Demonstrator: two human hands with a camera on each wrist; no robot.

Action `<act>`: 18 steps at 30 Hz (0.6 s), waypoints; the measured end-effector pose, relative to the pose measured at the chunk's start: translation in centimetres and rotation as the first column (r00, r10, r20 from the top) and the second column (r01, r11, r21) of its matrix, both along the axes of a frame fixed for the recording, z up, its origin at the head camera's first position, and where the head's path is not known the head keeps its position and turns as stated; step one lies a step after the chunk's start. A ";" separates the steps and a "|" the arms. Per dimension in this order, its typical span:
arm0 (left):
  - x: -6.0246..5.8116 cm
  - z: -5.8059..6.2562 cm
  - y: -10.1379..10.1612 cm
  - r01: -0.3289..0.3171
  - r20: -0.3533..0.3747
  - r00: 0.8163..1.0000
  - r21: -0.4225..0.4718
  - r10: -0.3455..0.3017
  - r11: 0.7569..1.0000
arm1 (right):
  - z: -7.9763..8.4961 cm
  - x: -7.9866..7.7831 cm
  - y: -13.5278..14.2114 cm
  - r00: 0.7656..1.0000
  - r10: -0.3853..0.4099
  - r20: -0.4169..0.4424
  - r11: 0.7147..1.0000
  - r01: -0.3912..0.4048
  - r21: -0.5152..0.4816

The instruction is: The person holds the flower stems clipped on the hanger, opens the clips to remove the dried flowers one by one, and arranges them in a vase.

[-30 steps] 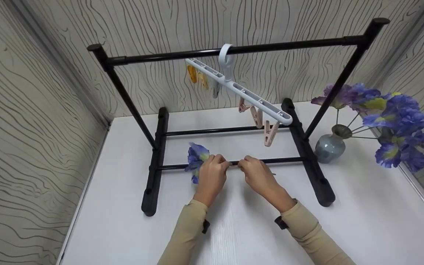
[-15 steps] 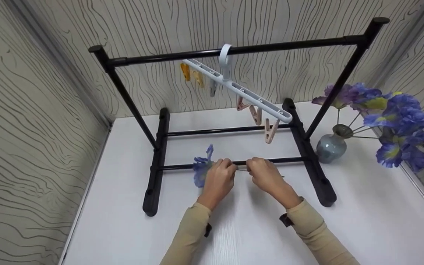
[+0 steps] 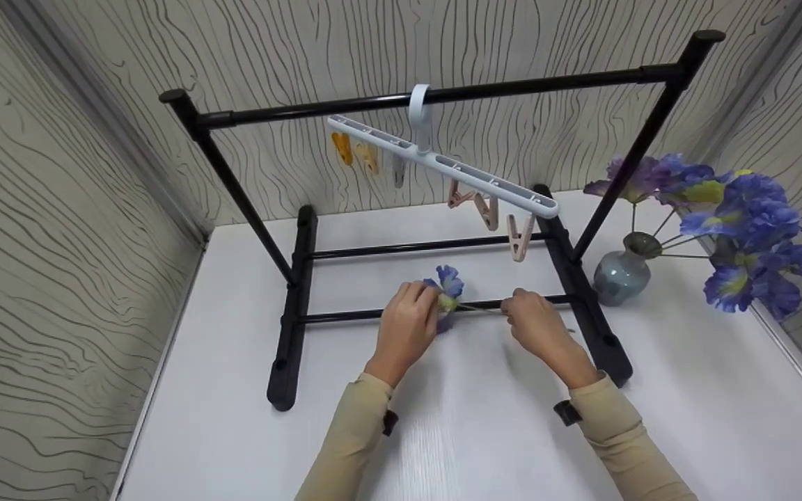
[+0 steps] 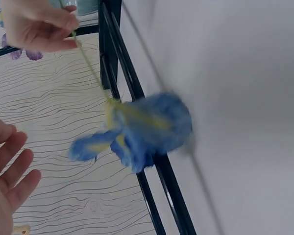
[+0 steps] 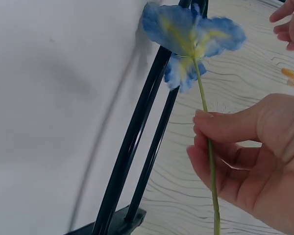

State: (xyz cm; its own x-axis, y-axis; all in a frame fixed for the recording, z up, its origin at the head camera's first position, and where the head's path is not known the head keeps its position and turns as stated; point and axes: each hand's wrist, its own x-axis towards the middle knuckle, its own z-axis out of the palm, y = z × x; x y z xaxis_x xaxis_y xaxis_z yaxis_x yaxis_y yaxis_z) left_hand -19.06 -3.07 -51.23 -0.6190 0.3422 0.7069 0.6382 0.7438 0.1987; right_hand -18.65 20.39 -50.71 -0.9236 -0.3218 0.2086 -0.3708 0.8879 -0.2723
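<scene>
A blue iris flower with a yellow centre (image 3: 450, 282) and a thin green stem is held over the front lower bar of the black rack (image 3: 345, 316). My right hand (image 3: 546, 332) pinches the stem between thumb and fingers, plain in the right wrist view, where the bloom (image 5: 174, 29) points away from the hand. My left hand (image 3: 404, 330) is beside the bloom. In the left wrist view its loosely bent fingers (image 4: 19, 169) are apart from the petals and hold nothing.
From the rack's top bar hangs a pale blue hanger (image 3: 470, 178) with yellow, grey and pink clothespins (image 3: 519, 238). Right of the rack, a small grey-blue vase (image 3: 622, 277) holds several blue and purple irises (image 3: 745, 223). Patterned walls (image 3: 74, 278) enclose the white table (image 3: 206, 369).
My right hand has moved right with the iris, whose bloom has slid from left of my left hand to its right. The left hand has let go. The hanger has swung slightly.
</scene>
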 end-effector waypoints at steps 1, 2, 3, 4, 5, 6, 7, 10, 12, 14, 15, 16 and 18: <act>-0.1 0.0 -0.1 0.001 0.007 1.000 0.009 -0.001 1.000 | -0.1 0.0 0.3 1.000 -0.014 -0.006 1.000 0.014 0.008; -0.1 0.1 -0.2 -0.001 0.014 1.000 0.013 0.001 1.000 | -0.1 0.0 0.6 1.000 -0.025 -0.011 1.000 0.025 0.014; -0.1 0.1 -0.3 -0.002 0.019 1.000 0.019 0.001 1.000 | -0.2 0.0 0.8 0.999 -0.040 -0.016 0.999 0.040 0.016; -0.2 0.0 -0.3 -0.004 0.021 1.000 0.022 0.003 1.000 | -0.3 0.0 1.1 0.998 -0.052 -0.023 0.998 0.053 0.017; -0.2 0.0 -0.4 -0.006 0.023 1.000 0.025 0.006 1.000 | -0.3 0.0 1.4 0.998 -0.061 -0.030 0.998 0.062 0.015; -0.2 -0.1 -0.4 -0.009 0.025 1.000 0.028 0.008 1.000 | -0.4 0.0 1.7 0.997 -0.069 -0.036 0.998 0.069 0.012; -0.2 -0.2 -0.5 -0.011 0.024 1.000 0.034 0.010 0.999 | -0.4 0.0 2.0 0.996 -0.077 -0.039 0.997 0.077 0.008; -0.3 -0.4 -0.7 -0.019 0.026 1.000 0.057 0.018 0.998 | -0.2 -0.1 2.9 0.994 -0.096 -0.042 0.995 0.095 -0.024; -0.4 -0.5 -0.9 -0.028 0.035 0.999 0.072 0.026 0.997 | 0.0 -0.2 3.6 0.994 -0.103 -0.038 0.993 0.100 -0.062; -0.4 -0.6 -1.1 -0.043 0.054 0.998 0.076 0.039 0.996 | 0.2 -0.3 4.2 0.993 -0.108 -0.036 0.989 0.104 -0.106; -0.4 -0.7 -1.2 -0.053 0.068 0.997 0.073 0.048 0.996 | 0.3 -0.3 4.5 0.994 -0.108 -0.036 0.986 0.103 -0.128; -0.5 -0.8 -1.3 -0.063 0.085 0.995 0.068 0.058 0.996 | 0.3 -0.3 4.8 0.994 -0.107 -0.036 0.983 0.100 -0.151; -0.5 -1.0 -1.6 -0.086 0.131 0.988 0.049 0.079 0.995 | 0.4 -0.3 5.3 0.993 -0.111 -0.046 0.976 0.100 -0.196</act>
State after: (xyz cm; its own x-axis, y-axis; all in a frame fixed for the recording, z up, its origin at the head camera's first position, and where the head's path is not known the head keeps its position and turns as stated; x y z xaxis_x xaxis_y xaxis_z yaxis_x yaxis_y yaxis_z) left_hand -19.55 -4.70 -52.22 -0.7303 0.2493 0.6360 0.5417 0.7786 0.3168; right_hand -18.96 25.71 -50.29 -0.9352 -0.1718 0.3098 -0.2975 0.8556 -0.4236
